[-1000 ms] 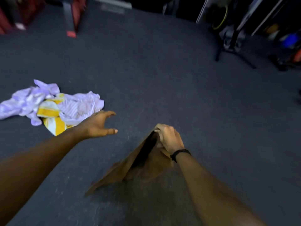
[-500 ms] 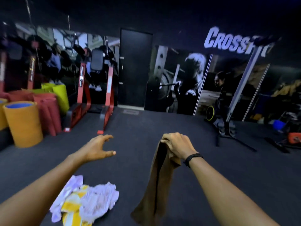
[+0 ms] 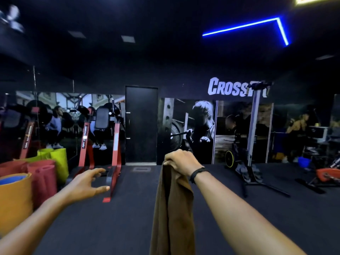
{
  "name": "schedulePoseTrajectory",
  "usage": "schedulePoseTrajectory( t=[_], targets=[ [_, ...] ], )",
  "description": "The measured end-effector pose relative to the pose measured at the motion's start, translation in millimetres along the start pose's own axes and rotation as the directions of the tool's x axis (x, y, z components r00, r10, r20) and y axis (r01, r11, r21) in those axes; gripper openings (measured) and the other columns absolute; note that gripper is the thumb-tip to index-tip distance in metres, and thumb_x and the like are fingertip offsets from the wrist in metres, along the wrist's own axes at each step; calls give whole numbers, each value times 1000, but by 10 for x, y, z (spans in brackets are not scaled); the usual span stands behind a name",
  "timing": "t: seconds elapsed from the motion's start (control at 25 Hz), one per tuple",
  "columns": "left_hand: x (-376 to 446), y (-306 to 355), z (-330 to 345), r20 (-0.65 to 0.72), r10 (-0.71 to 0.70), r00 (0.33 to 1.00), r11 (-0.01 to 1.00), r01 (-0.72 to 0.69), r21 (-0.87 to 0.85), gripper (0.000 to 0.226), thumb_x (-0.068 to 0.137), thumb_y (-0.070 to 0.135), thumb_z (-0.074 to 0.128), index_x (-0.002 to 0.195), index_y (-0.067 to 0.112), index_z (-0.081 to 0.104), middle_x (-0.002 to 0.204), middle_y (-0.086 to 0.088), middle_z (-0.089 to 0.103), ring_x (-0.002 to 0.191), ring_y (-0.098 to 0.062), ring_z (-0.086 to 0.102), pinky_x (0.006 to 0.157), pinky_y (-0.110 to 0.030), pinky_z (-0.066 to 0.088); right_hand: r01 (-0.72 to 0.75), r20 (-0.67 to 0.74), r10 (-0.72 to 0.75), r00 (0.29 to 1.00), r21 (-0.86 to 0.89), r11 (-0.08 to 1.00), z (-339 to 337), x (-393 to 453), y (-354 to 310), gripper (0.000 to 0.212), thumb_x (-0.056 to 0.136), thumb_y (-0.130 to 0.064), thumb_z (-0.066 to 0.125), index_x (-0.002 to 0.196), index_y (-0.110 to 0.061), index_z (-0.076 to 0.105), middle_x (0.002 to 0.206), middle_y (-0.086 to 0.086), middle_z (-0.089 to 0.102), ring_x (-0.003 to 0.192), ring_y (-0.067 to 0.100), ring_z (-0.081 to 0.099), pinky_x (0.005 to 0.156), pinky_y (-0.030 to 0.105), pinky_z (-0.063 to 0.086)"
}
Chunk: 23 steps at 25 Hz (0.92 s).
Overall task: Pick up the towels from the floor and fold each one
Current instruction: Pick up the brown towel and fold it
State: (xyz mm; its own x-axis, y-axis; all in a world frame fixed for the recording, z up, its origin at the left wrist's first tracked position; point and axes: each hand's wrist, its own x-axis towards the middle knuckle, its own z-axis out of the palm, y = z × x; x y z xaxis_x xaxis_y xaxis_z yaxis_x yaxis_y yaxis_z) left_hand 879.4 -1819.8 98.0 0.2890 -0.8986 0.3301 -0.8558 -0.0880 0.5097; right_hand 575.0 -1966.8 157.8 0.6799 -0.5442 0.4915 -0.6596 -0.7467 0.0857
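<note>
Brown towel hanging from the right hand, left hand free beside it.

The right hand (image 3: 181,162) is raised in front of the body with its fingers curled tight round the top edge of the brown towel (image 3: 173,208), which hangs straight down below the fist in long folds and runs out of the bottom of the view, clear of the dark floor (image 3: 128,218). The left hand (image 3: 88,183) reaches forward well to the left of the towel, apart from it, fingers and thumb loosely spread and holding nothing. Rolled mats (image 3: 27,181) stand at the far left, beside a red-framed machine (image 3: 114,159).
</note>
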Motion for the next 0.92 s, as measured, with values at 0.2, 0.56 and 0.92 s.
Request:
schedulePoseTrajectory(
  t=[0.2, 0.56, 0.92],
  targets=[
    [-683, 76, -396, -61, -74, 995, 996, 78, 54, 72, 72, 31, 82, 134, 13, 51, 128, -6, 60, 116, -20, 58, 94, -26, 44, 94, 75, -118, 990, 271, 958, -162, 50, -499, 16, 85, -36, 67, 89, -21, 70, 95, 8, 71, 96, 30, 65, 78, 38, 53],
    [-2883, 337, -1157, -280, -368, 887, 915, 398, 59, 68, 76, 31, 79, 135, 16, 50, 126, -2, 57, 104, -9, 53, 89, -18, 38, 488, -49, -529, 847, 468, 737, -514, -356, -1905, 15, 86, -20, 69, 87, -5, 71, 91, 14, 70, 92, 26, 65, 78, 32, 47],
    [-6087, 887, -2166, -492, -643, 587, 639, 765, 77, 67, 75, 38, 79, 133, 17, 51, 126, -5, 58, 108, -15, 56, 97, -26, 41, 681, -118, -757, 643, 540, 494, -1281, -1461, -4139, 20, 92, -15, 51, 91, -26, 67, 100, 9, 69, 94, 32, 64, 82, 40, 53]
  ],
)
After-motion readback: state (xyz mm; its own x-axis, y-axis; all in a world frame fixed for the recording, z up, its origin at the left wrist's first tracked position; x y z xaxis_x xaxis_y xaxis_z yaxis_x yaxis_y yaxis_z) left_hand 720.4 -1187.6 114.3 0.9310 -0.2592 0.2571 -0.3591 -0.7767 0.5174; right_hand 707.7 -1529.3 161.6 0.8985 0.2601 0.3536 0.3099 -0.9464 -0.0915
